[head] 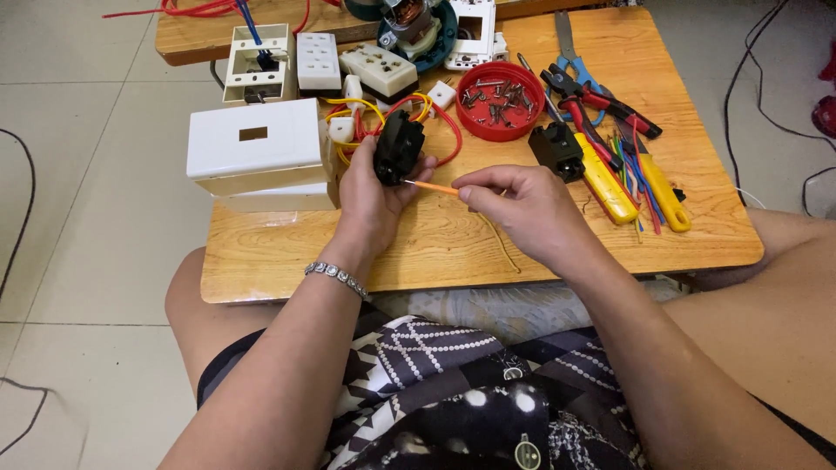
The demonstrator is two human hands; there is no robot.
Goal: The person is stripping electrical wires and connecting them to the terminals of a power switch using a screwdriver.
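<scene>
At the far left of the low wooden table (261, 252) lies a white box (257, 148) with a small rectangular cutout, stacked on a second white piece. Behind it I see an open white housing (254, 65) and two white socket faces (319, 61). My left hand (373, 196), with a bracelet (338, 277) on the wrist, is clamped on a black part (399, 146), fingers wrapped around its lower half, holding it upright just above the tabletop. Yellow and red wires (435, 122) loop behind it, and I cannot tell whether they join the part. Between my hands runs a thin orange wire (433, 187); its left tip touches the black part low on its right side. My right hand (522, 204) pinches the wire's other end, thumb and forefinger closed together on it. Beyond that hand sits a red dish (501, 100) full of screws. Right of it lies another black part (556, 150), then a yellow tool (605, 183), red-handled pliers (592, 100), blue-handled scissors (570, 52) and a bundle of coloured wire ends (634, 170) near the table's right edge.
</scene>
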